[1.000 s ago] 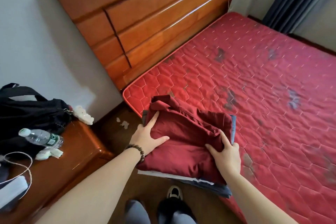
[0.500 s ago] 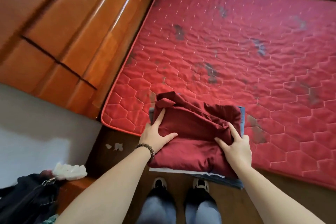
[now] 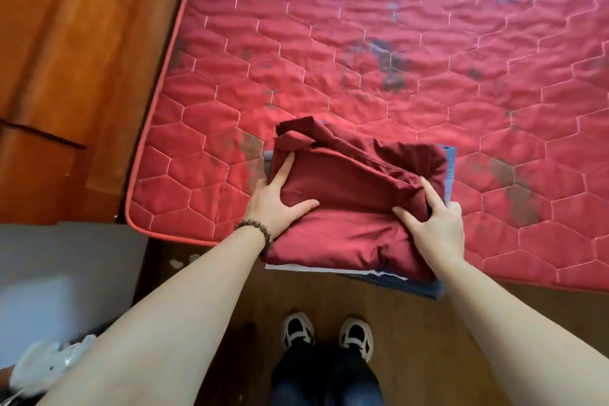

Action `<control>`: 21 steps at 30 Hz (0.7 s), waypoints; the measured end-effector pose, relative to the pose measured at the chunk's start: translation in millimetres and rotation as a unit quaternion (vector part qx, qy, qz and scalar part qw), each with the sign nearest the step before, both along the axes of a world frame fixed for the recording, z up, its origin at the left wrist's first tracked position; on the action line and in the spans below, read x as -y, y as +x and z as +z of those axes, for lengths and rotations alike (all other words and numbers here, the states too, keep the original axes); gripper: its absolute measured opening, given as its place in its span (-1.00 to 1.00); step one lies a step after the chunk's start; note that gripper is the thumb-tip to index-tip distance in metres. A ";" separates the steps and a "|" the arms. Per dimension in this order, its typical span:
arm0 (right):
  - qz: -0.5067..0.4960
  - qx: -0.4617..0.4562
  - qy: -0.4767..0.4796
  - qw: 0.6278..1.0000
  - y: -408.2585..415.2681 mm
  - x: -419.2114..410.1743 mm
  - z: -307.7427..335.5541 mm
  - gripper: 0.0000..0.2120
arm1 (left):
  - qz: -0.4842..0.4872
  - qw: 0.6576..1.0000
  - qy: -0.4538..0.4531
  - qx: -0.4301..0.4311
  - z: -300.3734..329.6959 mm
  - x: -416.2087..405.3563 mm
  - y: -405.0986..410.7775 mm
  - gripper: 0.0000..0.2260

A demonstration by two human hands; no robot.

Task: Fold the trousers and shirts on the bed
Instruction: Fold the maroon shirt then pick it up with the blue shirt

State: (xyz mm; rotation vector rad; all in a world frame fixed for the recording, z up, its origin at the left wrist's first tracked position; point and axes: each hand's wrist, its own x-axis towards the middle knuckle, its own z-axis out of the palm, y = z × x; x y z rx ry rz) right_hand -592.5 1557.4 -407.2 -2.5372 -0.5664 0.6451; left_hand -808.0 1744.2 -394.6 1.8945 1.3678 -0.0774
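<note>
Head view: a folded maroon garment [image 3: 356,204] tops a small stack at the near edge of the mattress [image 3: 395,43], straight ahead of the person and above the shoes [image 3: 328,333] on the floor [image 3: 412,339]. Under it show a thin white layer [image 3: 296,268] and blue cloth [image 3: 425,288], the blue also peeking out along the far right side. The stack's near edge overhangs the mattress rim.

The bundle's long axis runs left to right across the body, so each hand takes one end. The left hand [image 3: 275,199] lies on the left end, forefinger straight along the side fold, thumb spread over the top; it presses rather than clasps. Whether its other fingers are tucked under the stack is hidden. The right hand [image 3: 435,224] is at the right end, thumb and forefinger on top, and seems to pinch a ridge of bunched cloth there, though its other fingers are out of sight over the edge.

Both hands are equally near; neither must reach. The collar end [image 3: 296,132] points away and left, standing loose above the rest. I judge the next move turns on that: the far-left corner is the untidy one, and the left hand, already beside it, is best placed to flatten it while the right steadies the stack.
</note>
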 end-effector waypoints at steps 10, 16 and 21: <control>0.050 -0.101 -0.077 0.991 40.8 -19.7 -80.9 -0.21 | -0.040 0.991 0.021 -0.122 -69.5 -36.0 23.5 -0.05; 0.218 0.141 0.049 0.964 -4.3 -13.4 -33.6 -0.01 | -0.189 0.935 0.298 0.038 -26.8 -1.0 15.1 -0.10; 0.485 0.178 -0.164 0.840 -55.4 1.0 -53.8 0.28 | -0.484 0.820 0.259 -0.162 -60.1 38.8 2.3 0.16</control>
